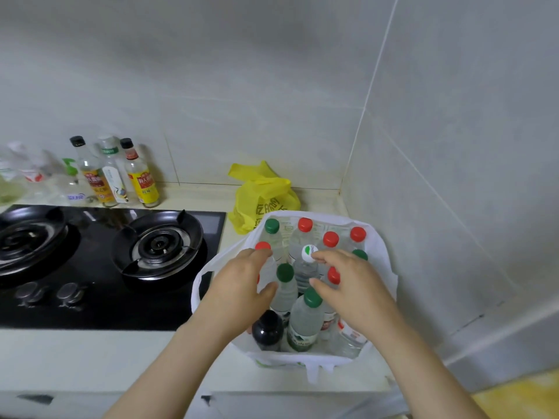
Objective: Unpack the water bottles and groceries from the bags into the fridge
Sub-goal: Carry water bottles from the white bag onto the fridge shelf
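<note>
Right hand [348, 285] hovers over the middle of the white bag [384, 267]. It is open: the index fingertip meets the cap edge of the white-capped bottle [306, 272], the thumb stands apart on the near side of the neck, and nothing is gripped. Left hand [242, 282] is also open, over the left part of the white bag. Its straight fingers lie across a red-capped bottle [262, 246], the thumb is apart, and it holds nothing.

The white bag stands open-mouthed on the desk [90, 358]. The water bottles [305, 225] stand upright inside it, packed against one another. A dark bottle [267, 329] stands in its near left corner. A yellow bag [263, 195] lies just behind the white bag, and a stove [90, 267] lies to its left. No fridge is in view.

Judged step: lifting the first bottles out.

1. Close the fingers and thumb round the neck, below the cap. A pinch on the cap alone is likely to slip under a full bottle's weight.
2. Pull straight up. Neighbouring bottles touch on all sides, so a tilted pull may drag or topple them.
3. Start with the white-capped bottle. It stands highest, and the gap it leaves should loosen the rest.
4. If the soft wall of the white bag rises with the bottle, press down on a neighbouring cap with the free hand.
5. Confirm a firm hold before turning away from the white bag.
</note>
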### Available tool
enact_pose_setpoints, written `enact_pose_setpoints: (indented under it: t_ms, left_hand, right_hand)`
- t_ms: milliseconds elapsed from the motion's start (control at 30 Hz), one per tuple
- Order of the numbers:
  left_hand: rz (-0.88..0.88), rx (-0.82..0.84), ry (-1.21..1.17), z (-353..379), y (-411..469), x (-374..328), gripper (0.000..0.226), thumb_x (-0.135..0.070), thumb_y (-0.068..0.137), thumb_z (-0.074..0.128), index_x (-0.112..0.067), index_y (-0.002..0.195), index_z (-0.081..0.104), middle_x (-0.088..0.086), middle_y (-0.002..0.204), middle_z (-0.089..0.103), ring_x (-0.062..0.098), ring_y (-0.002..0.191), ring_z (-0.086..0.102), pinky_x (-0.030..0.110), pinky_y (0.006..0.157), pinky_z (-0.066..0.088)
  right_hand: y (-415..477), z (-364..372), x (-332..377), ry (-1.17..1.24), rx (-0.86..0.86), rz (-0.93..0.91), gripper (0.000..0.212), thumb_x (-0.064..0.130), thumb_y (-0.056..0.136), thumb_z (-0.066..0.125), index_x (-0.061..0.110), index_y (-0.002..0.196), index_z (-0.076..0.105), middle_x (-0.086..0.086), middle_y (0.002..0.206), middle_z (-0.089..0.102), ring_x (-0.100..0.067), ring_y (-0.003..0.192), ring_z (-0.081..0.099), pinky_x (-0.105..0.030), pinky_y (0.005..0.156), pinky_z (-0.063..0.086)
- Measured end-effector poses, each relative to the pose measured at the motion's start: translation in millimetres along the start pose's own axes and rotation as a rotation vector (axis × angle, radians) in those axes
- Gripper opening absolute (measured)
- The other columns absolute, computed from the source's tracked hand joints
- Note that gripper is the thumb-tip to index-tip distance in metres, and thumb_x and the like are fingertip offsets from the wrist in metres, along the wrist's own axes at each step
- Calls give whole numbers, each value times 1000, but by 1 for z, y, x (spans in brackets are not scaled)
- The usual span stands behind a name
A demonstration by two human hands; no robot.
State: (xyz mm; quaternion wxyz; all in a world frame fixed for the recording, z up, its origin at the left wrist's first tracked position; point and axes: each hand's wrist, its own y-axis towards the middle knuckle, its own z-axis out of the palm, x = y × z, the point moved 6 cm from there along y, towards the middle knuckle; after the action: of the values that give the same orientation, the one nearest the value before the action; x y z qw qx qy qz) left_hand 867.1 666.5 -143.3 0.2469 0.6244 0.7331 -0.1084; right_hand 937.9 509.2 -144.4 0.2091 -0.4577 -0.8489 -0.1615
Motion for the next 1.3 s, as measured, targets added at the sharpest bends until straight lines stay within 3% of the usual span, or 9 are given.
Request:
enact_pose_setpoints:
  t_ms: [100, 367, 667, 767, 933, 1167, 1300]
  left_hand:
    - [-8, 21, -7, 8, 10, 7, 51, -31, 88, 60, -27, 136, 43, -7, 126, 53, 10, 100, 57, 18, 79, 39]
    - [-32, 125, 7, 32, 30, 24, 55, -30, 88, 60, -21, 139, 41, -1, 134, 51, 17, 109, 55, 19, 86, 38]
    - [-56, 218, 46, 48, 33, 37, 58, -25, 87, 62, -22, 141, 39, -2, 136, 49, 17, 116, 53, 20, 91, 39]
    - [-81, 228, 52, 51, 33, 44, 56, -18, 87, 61, -21, 140, 41, -2, 132, 53, 16, 117, 53, 18, 91, 39]
    - [-118, 204, 63, 50, 32, 53, 38, 0, 80, 56, -14, 116, 60, 3, 113, 63, 20, 101, 58, 23, 80, 44]
    - [-127, 122, 4, 45, 26, 59, 36, -6, 79, 61, -15, 114, 61, 1, 110, 64, 20, 99, 59, 19, 75, 42]
    - [-215, 41, -74, 34, 20, 67, 21, -20, 72, 76, -16, 91, 67, 0, 89, 65, 18, 81, 62, 33, 75, 52]
  right_hand:
    - [5, 5, -5, 6, 12, 14, 44, 33, 89, 63, 30, 132, 53, 15, 136, 52, -4, 122, 50, -20, 101, 39]
    - [13, 19, -17, 12, 33, 57, 46, 33, 90, 63, 29, 134, 52, 15, 134, 52, -2, 117, 51, -14, 97, 37]
    - [15, 33, -20, -41, 122, 78, 49, 39, 85, 67, 30, 131, 55, 14, 130, 55, -5, 116, 52, -19, 97, 40]
    - [13, 42, -19, -112, 165, 57, 47, 45, 79, 68, 31, 124, 61, 14, 120, 62, -12, 114, 52, -27, 100, 41]
    - [12, 45, -16, -209, 165, 33, 31, 40, 78, 66, 32, 109, 65, 13, 107, 65, -16, 108, 46, -27, 102, 31]
    - [11, 48, -14, -200, 157, -9, 24, 32, 78, 67, 31, 102, 66, 13, 101, 63, -14, 104, 48, -26, 107, 28]
    - [7, 42, -13, -131, 105, -2, 23, 26, 76, 69, 27, 99, 67, 12, 98, 64, -12, 103, 46, -19, 90, 31]
